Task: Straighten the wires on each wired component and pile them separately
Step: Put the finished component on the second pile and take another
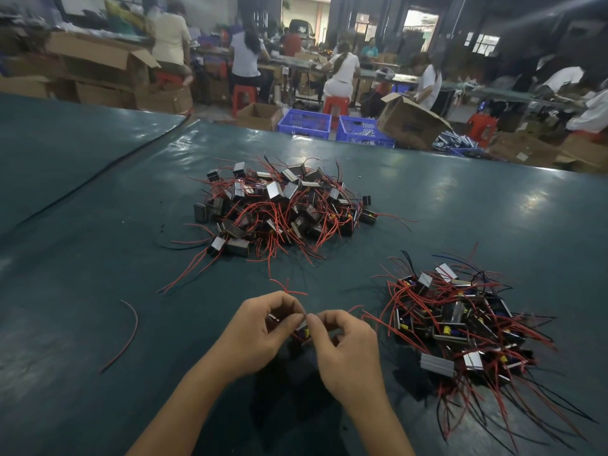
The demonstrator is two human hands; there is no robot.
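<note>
1. Presently, at 6 o'clock on the table, the left hand and right hand each keep a closed grip, pinching one small wired component.
2. Best, I judge: steady its boxy, shiny metal body with one grip and draw the thin, springy red wires smoothly through the other.
3. Probably it belongs on the pile at 3 o'clock; the tangled heap lies at 12 o'clock.
</note>
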